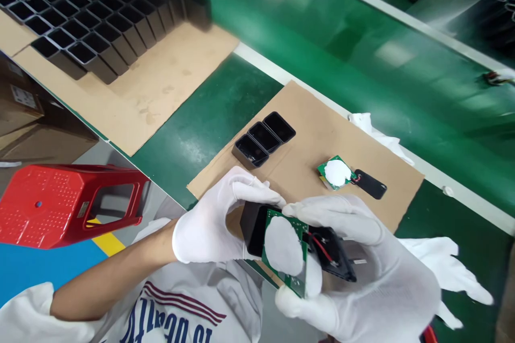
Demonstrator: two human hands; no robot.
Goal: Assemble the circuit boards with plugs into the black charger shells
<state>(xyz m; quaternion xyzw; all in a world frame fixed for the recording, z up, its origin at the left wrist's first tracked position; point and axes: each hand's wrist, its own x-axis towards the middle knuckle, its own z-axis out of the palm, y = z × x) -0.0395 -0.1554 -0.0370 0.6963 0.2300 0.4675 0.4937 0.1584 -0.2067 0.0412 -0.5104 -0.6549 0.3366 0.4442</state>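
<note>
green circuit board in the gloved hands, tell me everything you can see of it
The green circuit board is a small flat rectangle with a pale grey-white pad covering most of its face. Red and black wires run from its right edge to a black plastic part. It is held tilted, its upper left end at the mouth of a black plastic box. The white-gloved left hand grips the box; the white-gloved right hand pinches the board's edges.

My hands (225,220) wear smooth white cloth gloves; the black plastic housing (253,228) looks matt, the green worktop (217,112) glossy, the brown cardboard sheet (309,134) rough.
</note>
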